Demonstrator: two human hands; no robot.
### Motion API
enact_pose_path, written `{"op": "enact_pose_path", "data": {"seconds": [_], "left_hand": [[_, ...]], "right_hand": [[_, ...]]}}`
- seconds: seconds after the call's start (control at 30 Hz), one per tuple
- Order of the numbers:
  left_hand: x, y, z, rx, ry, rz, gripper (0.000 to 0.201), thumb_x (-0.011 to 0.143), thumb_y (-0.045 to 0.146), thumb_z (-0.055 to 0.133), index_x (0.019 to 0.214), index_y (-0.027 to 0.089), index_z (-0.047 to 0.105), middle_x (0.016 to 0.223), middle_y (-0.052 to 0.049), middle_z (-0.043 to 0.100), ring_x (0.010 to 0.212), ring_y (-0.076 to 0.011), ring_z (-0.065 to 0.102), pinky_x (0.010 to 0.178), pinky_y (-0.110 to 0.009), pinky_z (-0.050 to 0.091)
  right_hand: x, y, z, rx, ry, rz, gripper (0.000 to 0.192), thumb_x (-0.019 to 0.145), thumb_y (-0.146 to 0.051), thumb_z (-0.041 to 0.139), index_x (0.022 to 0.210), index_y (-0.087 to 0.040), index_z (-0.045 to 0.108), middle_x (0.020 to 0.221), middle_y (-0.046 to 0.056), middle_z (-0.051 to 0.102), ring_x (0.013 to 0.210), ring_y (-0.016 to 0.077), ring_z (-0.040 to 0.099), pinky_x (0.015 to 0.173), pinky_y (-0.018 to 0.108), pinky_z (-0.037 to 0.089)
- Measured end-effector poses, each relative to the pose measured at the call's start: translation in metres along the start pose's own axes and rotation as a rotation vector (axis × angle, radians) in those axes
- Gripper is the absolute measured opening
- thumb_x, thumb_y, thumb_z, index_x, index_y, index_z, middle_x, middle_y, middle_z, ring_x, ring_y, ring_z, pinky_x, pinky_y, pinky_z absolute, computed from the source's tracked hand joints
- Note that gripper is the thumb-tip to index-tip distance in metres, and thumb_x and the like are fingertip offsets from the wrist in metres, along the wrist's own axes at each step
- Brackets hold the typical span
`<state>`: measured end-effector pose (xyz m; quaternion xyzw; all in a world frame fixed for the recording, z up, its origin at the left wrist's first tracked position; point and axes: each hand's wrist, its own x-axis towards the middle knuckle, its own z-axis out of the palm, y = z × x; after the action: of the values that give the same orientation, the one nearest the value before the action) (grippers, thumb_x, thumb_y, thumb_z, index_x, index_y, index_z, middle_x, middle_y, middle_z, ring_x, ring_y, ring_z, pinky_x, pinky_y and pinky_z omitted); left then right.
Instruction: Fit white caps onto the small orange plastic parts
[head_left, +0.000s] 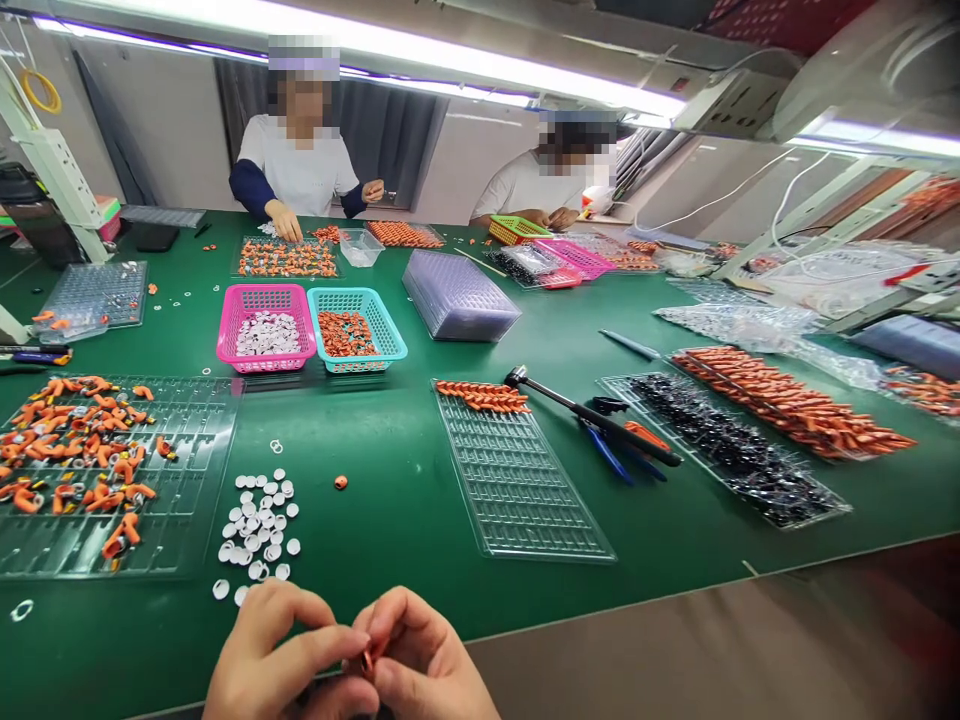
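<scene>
Landmark: the clear ribbed plastic tray (517, 480), lying flat on the green felt-like table (390, 420).
Left hand: my left hand (277, 660) sits near the table edge, well to the near-left of that tray, fingers curled in, thumb and forefinger pinched against the small orange part (367, 659).
Right hand: my right hand (420, 660) meets it fingertip to fingertip, closed round the same part from the other side.
Orange part: tiny, glossy, mostly hidden between my fingertips; its shape I cannot tell.
White rings: a loose heap of small flat white rings (255, 530) left of the tray, just beyond my left hand.
Stray piece: one orange bead-like bit (341, 482) between heap and tray.
Tray row: a line of orange pieces (484, 397) along the tray's far end.
Hammer: a slim black-handled hammer (585, 412) just right of the tray.
</scene>
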<state>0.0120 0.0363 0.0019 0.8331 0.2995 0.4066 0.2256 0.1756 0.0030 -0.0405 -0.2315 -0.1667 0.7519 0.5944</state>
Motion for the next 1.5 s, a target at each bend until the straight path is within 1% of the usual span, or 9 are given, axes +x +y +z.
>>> {"op": "enact_pose_path", "data": {"seconds": [0.07, 0.17, 0.37, 0.57, 0.7, 0.83, 1.1, 1.33, 1.5], "left_hand": [[0.003, -0.004, -0.001, -0.078, -0.044, -0.012, 0.016, 0.092, 0.028, 0.066, 0.106, 0.021, 0.068, 0.083, -0.003, 0.063, 0.071, -0.0156, 0.065, 0.065, -0.025, 0.055], [0.005, -0.006, 0.003, -0.182, -0.019, -0.038, 0.018, 0.096, 0.032, 0.059, 0.108, 0.023, 0.07, 0.081, -0.003, 0.062, 0.072, -0.0155, 0.065, 0.06, -0.023, 0.055], [0.004, -0.005, 0.006, -0.383, -0.13, -0.133, 0.011, 0.092, 0.024, 0.065, 0.1, 0.025, 0.073, 0.08, -0.003, 0.062, 0.071, -0.0149, 0.065, 0.061, -0.022, 0.056], [0.006, -0.005, 0.004, -0.466, -0.078, -0.119, 0.014, 0.09, 0.02, 0.068, 0.101, 0.026, 0.074, 0.078, -0.003, 0.062, 0.069, -0.0148, 0.064, 0.061, -0.022, 0.055], [0.007, -0.009, 0.001, -0.585, -0.028, -0.301, 0.015, 0.087, 0.038, 0.07, 0.096, 0.029, 0.078, 0.076, -0.001, 0.058, 0.066, -0.014, 0.061, 0.057, -0.023, 0.054], [0.005, -0.016, 0.0, -0.631, -0.042, -0.469, 0.02, 0.086, 0.043, 0.07, 0.092, 0.027, 0.08, 0.079, -0.003, 0.058, 0.068, -0.0156, 0.06, 0.057, -0.025, 0.053], [0.007, -0.012, 0.0, -0.552, 0.035, -0.45, 0.018, 0.086, 0.042, 0.071, 0.093, 0.029, 0.081, 0.075, -0.003, 0.061, 0.066, -0.0154, 0.063, 0.057, -0.024, 0.055], [0.007, -0.01, 0.001, -0.5, 0.071, -0.404, 0.02, 0.086, 0.04, 0.071, 0.103, 0.032, 0.079, 0.077, -0.003, 0.066, 0.068, -0.0155, 0.067, 0.06, -0.022, 0.057], [0.004, -0.011, 0.001, -0.64, 0.02, -0.645, 0.022, 0.082, 0.044, 0.075, 0.098, 0.029, 0.078, 0.073, 0.0, 0.072, 0.067, -0.0141, 0.068, 0.063, -0.02, 0.056]], "right_hand": [[-0.002, -0.009, 0.006, -0.018, 0.014, 0.038, 0.03, 0.061, -0.019, 0.094, 0.079, -0.017, 0.07, 0.077, 0.0, 0.075, 0.064, 0.0069, 0.065, 0.061, 0.015, 0.047], [-0.003, -0.015, 0.009, -0.033, 0.019, 0.112, 0.037, 0.06, -0.023, 0.095, 0.081, -0.017, 0.066, 0.076, -0.002, 0.072, 0.061, 0.006, 0.063, 0.058, 0.015, 0.044], [-0.001, -0.009, 0.001, -0.02, -0.043, 0.164, 0.045, 0.054, -0.017, 0.096, 0.079, -0.016, 0.058, 0.07, -0.003, 0.068, 0.054, 0.0055, 0.059, 0.051, 0.015, 0.041], [0.001, -0.013, 0.006, -0.058, -0.094, 0.203, 0.042, 0.058, -0.017, 0.094, 0.083, -0.016, 0.06, 0.07, -0.003, 0.065, 0.057, 0.006, 0.06, 0.054, 0.016, 0.043], [0.004, -0.032, 0.014, -0.214, -0.114, 0.184, 0.036, 0.071, -0.033, 0.088, 0.09, -0.014, 0.065, 0.078, -0.001, 0.065, 0.065, 0.0063, 0.059, 0.062, 0.016, 0.044], [0.007, -0.042, 0.015, -0.375, -0.165, 0.186, 0.036, 0.078, -0.041, 0.082, 0.096, -0.013, 0.07, 0.083, 0.002, 0.067, 0.072, 0.0095, 0.062, 0.07, 0.021, 0.049], [0.008, -0.022, 0.005, -0.256, -0.149, 0.259, 0.03, 0.072, -0.031, 0.088, 0.092, -0.014, 0.074, 0.072, 0.001, 0.072, 0.061, 0.0094, 0.067, 0.064, 0.02, 0.052], [0.007, -0.013, 0.004, -0.148, -0.129, 0.165, 0.029, 0.07, -0.025, 0.089, 0.09, -0.014, 0.07, 0.076, 0.001, 0.072, 0.064, 0.0097, 0.068, 0.064, 0.02, 0.052], [0.005, -0.013, 0.006, -0.095, -0.103, 0.155, 0.033, 0.071, -0.02, 0.089, 0.091, -0.015, 0.065, 0.081, 0.001, 0.071, 0.065, 0.0098, 0.07, 0.066, 0.021, 0.052]]}}
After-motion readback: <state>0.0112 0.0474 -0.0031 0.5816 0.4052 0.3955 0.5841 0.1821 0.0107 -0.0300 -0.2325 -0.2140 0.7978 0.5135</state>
